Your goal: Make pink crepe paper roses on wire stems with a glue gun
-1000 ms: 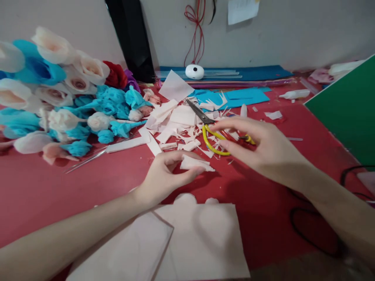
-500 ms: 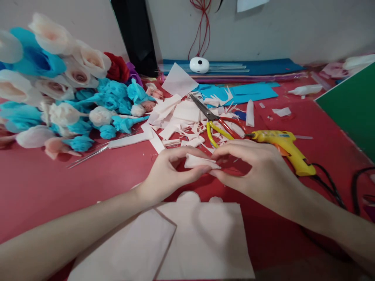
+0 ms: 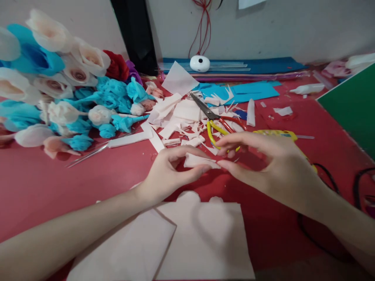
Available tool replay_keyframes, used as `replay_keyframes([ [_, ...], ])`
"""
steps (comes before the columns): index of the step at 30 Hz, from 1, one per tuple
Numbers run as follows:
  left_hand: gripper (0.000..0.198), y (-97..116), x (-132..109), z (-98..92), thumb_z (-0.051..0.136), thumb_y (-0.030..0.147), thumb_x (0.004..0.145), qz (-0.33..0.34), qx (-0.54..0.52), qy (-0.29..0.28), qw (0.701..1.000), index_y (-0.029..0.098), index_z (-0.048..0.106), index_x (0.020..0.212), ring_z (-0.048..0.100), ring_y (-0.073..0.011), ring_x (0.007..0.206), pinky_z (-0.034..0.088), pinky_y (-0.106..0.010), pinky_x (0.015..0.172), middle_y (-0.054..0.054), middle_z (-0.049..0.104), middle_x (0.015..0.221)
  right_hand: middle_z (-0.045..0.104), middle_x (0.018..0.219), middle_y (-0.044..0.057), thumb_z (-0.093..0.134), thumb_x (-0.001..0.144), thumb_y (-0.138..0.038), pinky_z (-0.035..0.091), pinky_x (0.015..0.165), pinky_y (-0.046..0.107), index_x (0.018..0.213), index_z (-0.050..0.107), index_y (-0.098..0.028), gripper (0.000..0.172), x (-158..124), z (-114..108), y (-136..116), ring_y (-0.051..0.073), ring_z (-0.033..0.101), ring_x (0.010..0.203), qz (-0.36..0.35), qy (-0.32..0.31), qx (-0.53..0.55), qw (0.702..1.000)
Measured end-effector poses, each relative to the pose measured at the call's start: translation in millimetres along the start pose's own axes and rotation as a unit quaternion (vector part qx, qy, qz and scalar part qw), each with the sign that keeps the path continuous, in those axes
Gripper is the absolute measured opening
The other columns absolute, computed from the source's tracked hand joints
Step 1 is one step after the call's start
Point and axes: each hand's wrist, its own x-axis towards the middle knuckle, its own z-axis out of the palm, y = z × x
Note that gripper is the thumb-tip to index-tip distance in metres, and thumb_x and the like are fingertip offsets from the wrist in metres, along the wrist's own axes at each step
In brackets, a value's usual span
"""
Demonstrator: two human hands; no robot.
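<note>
My left hand [image 3: 175,170] pinches a small folded piece of pale crepe paper [image 3: 197,160] between thumb and fingers, above the red table. My right hand [image 3: 265,162] is at the paper's right end, its thumb tip at the edge and its forefinger raised apart from the thumb. Whether that thumb touches the paper I cannot tell. Below both hands lie large pale paper sheets [image 3: 208,238], with rounded paper pieces [image 3: 188,197] showing at their top edge. Just behind my right fingers are yellow-handled pliers [image 3: 211,136].
Scissors [image 3: 205,107] rest on a heap of paper scraps [image 3: 186,111]. A yellow glue gun [image 3: 278,134], partly hidden, lies behind my right hand, its black cord [image 3: 326,177] trailing right. Paper flowers [image 3: 79,74] crowd the left. A green board [image 3: 354,105] stands at right.
My right hand has moved a little to the right and its forefinger has lifted off the paper, opening the grip. My left hand still holds the paper in the same place.
</note>
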Motion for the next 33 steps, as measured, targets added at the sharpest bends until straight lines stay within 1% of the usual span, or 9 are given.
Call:
replay_keyframes([
  [3, 0.009, 0.2, 0.1, 0.2, 0.067, 0.024, 0.072, -0.004, 0.013, 0.006, 1.000, 0.017, 0.069, 0.078, 0.066, -0.0162, 0.079, 0.053, -0.023, 0.072, -0.004, 0.071, 0.082, 0.063, 0.079, -0.002, 0.060, 0.075, -0.014, 0.045, 0.066, 0.020, 0.079, 0.062, -0.019, 0.007, 0.6, -3.4, -2.5, 0.009, 0.058, 0.073, -0.036, 0.010, -0.025, 0.999],
  [6, 0.008, -0.5, -0.1, 0.8, 0.067, 0.023, 0.072, 0.005, 0.009, 0.003, 1.000, 0.018, 0.069, 0.078, 0.066, -0.0158, 0.079, 0.053, -0.023, 0.071, -0.003, 0.071, 0.082, 0.063, 0.077, -0.001, 0.060, 0.076, -0.016, 0.044, 0.068, 0.022, 0.075, 0.062, -0.017, 0.002, 1.3, -1.0, -4.0, 0.010, 0.057, 0.074, -0.057, 0.017, -0.046, 0.997],
  [11, 0.008, -2.3, -1.2, 1.4, 0.067, 0.021, 0.073, -0.007, -0.032, -0.003, 0.999, 0.019, 0.068, 0.080, 0.065, -0.0141, 0.077, 0.052, -0.021, 0.066, -0.002, 0.071, 0.083, 0.062, 0.076, 0.000, 0.058, 0.076, -0.017, 0.043, 0.068, 0.025, 0.074, 0.062, -0.014, 0.005, 3.5, 7.6, -3.6, 0.011, 0.055, 0.073, -0.079, 0.008, -0.069, 0.994],
  [16, 0.009, -1.6, -0.3, 0.3, 0.068, 0.022, 0.071, -0.006, -0.003, 0.003, 1.000, 0.018, 0.069, 0.079, 0.065, -0.0154, 0.079, 0.051, -0.023, 0.073, -0.003, 0.071, 0.082, 0.061, 0.073, 0.001, 0.056, 0.075, -0.013, 0.044, 0.065, 0.025, 0.070, 0.060, -0.016, 0.007, 5.3, 5.8, -3.7, 0.012, 0.055, 0.070, -0.077, 0.026, -0.091, 0.992],
  [19, 0.008, -0.4, 0.1, 0.3, 0.068, 0.022, 0.071, -0.001, 0.011, 0.007, 1.000, 0.018, 0.069, 0.078, 0.065, -0.0156, 0.080, 0.051, -0.023, 0.075, -0.003, 0.071, 0.083, 0.061, 0.074, 0.001, 0.056, 0.075, -0.011, 0.044, 0.064, 0.025, 0.071, 0.058, -0.017, 0.008, 6.0, 2.2, -2.9, 0.011, 0.055, 0.069, -0.069, 0.035, -0.091, 0.993],
  [22, 0.008, 0.0, -0.4, 0.6, 0.068, 0.023, 0.072, -0.002, 0.007, 0.008, 1.000, 0.018, 0.069, 0.078, 0.065, -0.0152, 0.080, 0.051, -0.023, 0.074, -0.002, 0.071, 0.083, 0.062, 0.076, 0.000, 0.056, 0.076, -0.012, 0.044, 0.063, 0.025, 0.071, 0.057, -0.018, 0.007, 7.9, -0.4, 0.4, 0.012, 0.056, 0.070, -0.057, 0.049, -0.093, 0.993],
  [27, 0.009, -0.8, -0.7, 0.2, 0.068, 0.023, 0.072, -0.001, -0.009, 0.004, 1.000, 0.018, 0.068, 0.080, 0.065, -0.0150, 0.080, 0.052, -0.022, 0.071, -0.003, 0.070, 0.083, 0.061, 0.074, -0.004, 0.058, 0.077, -0.017, 0.042, 0.057, 0.021, 0.071, 0.060, -0.019, 0.006, 11.9, -4.8, 9.0, 0.008, 0.054, 0.064, 0.009, 0.056, -0.054, 0.997],
  [30, 0.007, -0.3, 0.5, 0.1, 0.067, 0.020, 0.073, 0.034, 0.008, 0.001, 0.999, 0.018, 0.069, 0.079, 0.063, -0.0161, 0.086, 0.051, -0.026, 0.081, -0.003, 0.070, 0.086, 0.062, 0.075, -0.005, 0.059, 0.079, -0.022, 0.042, 0.056, 0.019, 0.076, 0.063, -0.023, 0.005, 12.3, -8.2, 13.6, 0.008, 0.054, 0.065, 0.051, 0.039, 0.004, 0.998],
  [33, 0.009, 1.3, 0.9, 0.2, 0.066, 0.017, 0.073, 0.054, 0.016, -0.005, 0.998, 0.020, 0.070, 0.081, 0.058, -0.0182, 0.102, 0.045, -0.030, 0.093, -0.004, 0.067, 0.099, 0.062, 0.074, -0.005, 0.058, 0.080, -0.026, 0.042, 0.053, 0.018, 0.076, 0.064, -0.025, 0.007, 12.5, -10.6, 15.3, 0.008, 0.054, 0.063, 0.073, 0.017, 0.046, 0.996],
])
